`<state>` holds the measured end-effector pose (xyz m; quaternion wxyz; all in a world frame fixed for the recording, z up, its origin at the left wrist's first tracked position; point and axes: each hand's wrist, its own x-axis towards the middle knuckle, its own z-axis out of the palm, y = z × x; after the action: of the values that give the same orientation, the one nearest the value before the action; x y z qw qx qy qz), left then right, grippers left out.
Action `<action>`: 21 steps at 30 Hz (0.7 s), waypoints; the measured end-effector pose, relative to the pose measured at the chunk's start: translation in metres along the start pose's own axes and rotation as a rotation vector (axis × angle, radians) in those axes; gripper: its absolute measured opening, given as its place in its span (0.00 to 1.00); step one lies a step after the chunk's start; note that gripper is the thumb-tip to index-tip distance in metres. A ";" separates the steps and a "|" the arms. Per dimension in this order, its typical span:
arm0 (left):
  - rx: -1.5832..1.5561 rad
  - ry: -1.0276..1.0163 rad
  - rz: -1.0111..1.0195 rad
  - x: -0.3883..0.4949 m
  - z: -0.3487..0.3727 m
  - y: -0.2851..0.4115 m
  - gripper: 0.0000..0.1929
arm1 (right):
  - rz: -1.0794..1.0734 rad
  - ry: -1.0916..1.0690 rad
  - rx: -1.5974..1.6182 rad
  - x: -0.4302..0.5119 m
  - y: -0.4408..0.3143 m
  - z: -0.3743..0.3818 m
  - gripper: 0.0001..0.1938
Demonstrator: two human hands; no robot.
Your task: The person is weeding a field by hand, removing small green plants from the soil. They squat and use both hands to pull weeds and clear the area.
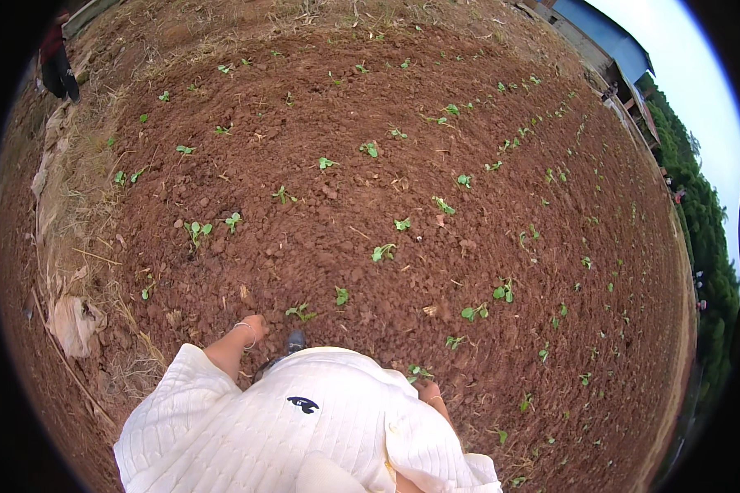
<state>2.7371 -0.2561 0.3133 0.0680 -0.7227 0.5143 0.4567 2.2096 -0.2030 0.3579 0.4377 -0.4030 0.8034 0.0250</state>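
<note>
Bare reddish-brown soil (pixel 345 209) with small green leafy seedlings (pixel 383 251) lies in front of me. My left hand (pixel 257 326), with a bracelet at the wrist, hangs over the soil to the left of my shoe (pixel 295 341); whether its fingers hold anything is not visible. A seedling (pixel 300 312) grows a little to its right. On the other side of my body, my right hand (pixel 427 389) is at a green seedling (pixel 418 372), its fingers partly hidden by my white shirt. Whether it grips the seedling or only touches it cannot be told.
Seedlings stand across the sloping field, with many more towards the right. A pale crumpled sheet (pixel 74 323) and dry grass (pixel 92 203) edge the plot at left. A person in dark trousers (pixel 60 74) stands at upper left. A blue-roofed building (pixel 610 37) is at upper right.
</note>
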 end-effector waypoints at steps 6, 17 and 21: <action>-0.168 0.020 -0.012 0.052 0.024 -0.048 0.16 | -0.055 -0.008 0.077 0.027 0.003 0.016 0.22; -0.034 -0.009 0.128 -0.018 -0.022 0.074 0.09 | 0.021 -0.022 0.101 0.041 0.053 0.053 0.22; -0.012 0.031 0.142 -0.012 -0.022 0.056 0.09 | 0.099 -0.119 0.193 0.025 0.038 0.042 0.21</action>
<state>2.7044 -0.2863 0.3554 0.0233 -0.6916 0.5625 0.4524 2.2053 -0.1764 0.3019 0.5197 -0.3168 0.7934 -0.0069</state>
